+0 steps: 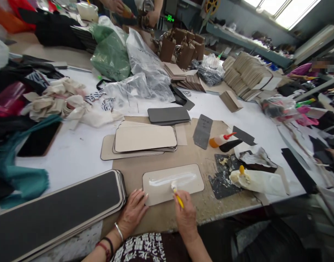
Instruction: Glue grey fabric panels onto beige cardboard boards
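Observation:
A beige rounded card panel (183,187) lies on the brown paper sheet (189,154) in front of me, with a wet streak of white glue across its upper half. My right hand (185,214) is closed round a yellow-handled glue brush (177,194), whose bristles touch the panel near its middle. My left hand (132,211) rests flat with fingers spread beside the panel's left edge, its fingertips at the corner. A stack of similar beige panels (145,139) lies behind.
A long stack of black-faced panels (58,209) lies at front left. Glue bottles (221,139) (255,180) and smeared black scraps sit to the right. Dark grey panels (168,115), plastic bags, cloth heaps, card stacks and brown paper bags crowd the far side. Another person's hands work at the far edge.

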Motion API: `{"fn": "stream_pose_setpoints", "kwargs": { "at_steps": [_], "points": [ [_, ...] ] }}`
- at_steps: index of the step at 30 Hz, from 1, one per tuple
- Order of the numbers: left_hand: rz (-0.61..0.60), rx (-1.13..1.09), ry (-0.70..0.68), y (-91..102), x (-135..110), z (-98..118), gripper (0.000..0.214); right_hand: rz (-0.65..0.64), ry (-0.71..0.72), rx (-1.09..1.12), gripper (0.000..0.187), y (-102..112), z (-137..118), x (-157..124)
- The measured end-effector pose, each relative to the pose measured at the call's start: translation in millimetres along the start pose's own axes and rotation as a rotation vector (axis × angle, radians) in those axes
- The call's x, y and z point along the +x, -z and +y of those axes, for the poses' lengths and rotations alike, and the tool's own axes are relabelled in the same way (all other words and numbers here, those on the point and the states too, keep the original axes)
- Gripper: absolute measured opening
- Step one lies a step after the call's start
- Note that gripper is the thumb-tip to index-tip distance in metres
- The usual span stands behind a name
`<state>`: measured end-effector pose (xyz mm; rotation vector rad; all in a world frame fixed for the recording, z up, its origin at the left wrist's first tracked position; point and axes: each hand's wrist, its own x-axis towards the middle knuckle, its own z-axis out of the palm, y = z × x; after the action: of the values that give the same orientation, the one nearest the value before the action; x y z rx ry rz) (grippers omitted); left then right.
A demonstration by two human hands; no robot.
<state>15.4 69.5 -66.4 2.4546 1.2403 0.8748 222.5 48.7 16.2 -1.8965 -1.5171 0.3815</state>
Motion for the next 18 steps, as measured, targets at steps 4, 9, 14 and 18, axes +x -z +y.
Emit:
{"fn": "stream_pose_setpoints", "kwargs": {
  "at_steps": [4,9,14,18],
  "points": [
    [0.003,-0.005,-0.001,1.3,1,1,0.031,-0.060,0.009,0.162,0.015,-27,-43,-18],
    [0.009,-0.005,-0.048,6.6,5,2,0.022,-0.012,-0.090,0.125,0.016,-8,-18,-13],
    [-0.010,-0.016,-0.036,7.1,3,2,0.024,0.117,-0.227,-0.100,0.027,38,27,-5],
    [-0.036,-0.046,-0.011,6.0,1,1,0.028,0.089,-0.191,-0.039,0.026,34,11,1]
  ]
}}
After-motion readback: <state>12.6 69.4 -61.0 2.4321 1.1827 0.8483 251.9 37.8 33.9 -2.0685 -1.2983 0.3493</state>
